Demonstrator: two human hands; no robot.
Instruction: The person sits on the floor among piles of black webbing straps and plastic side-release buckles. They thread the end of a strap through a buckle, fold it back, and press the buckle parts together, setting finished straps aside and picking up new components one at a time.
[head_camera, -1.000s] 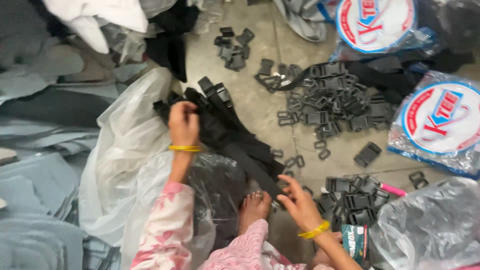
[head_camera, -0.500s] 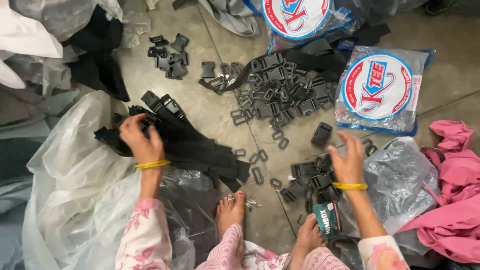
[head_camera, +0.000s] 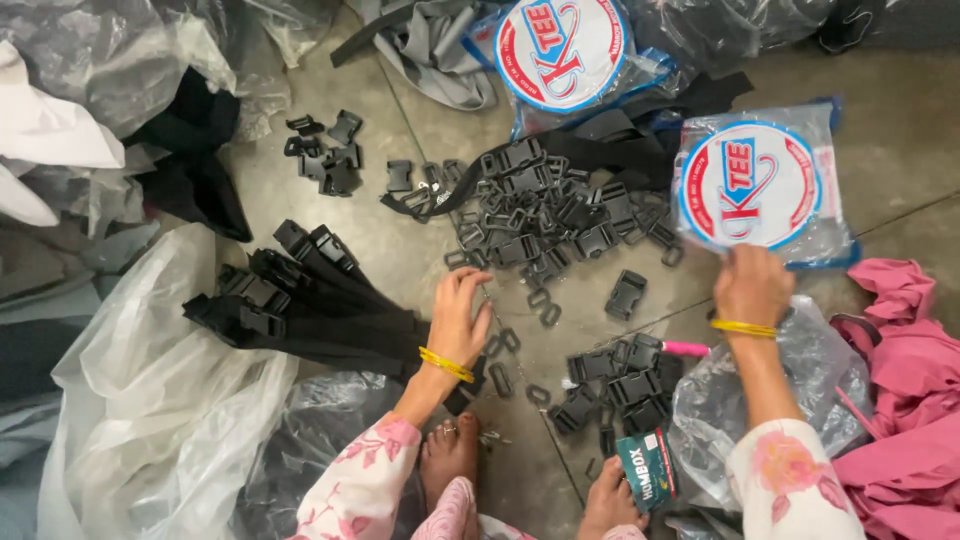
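My left hand (head_camera: 458, 318) hovers with fingers spread over the near end of a bundle of black straps with buckles (head_camera: 300, 300), which lies partly on a clear plastic bag. It holds nothing. My right hand (head_camera: 752, 288) grips the lower edge of a round red, white and blue roll wrapped in plastic (head_camera: 760, 185). Both wrists wear yellow bangles. Between the hands, a pile of loose black plastic buckles (head_camera: 545, 215) covers the floor.
A second wrapped roll (head_camera: 562, 50) lies at the top. More buckles (head_camera: 620, 385) and a small green box (head_camera: 645, 470) sit by my bare feet (head_camera: 450, 455). Pink cloth (head_camera: 905, 400) lies at right, plastic bags (head_camera: 160, 420) and dark cloth at left.
My left hand has moved right from the buckled strap ends to their near end. My right hand has risen from the floor buckles to the wrapped roll.
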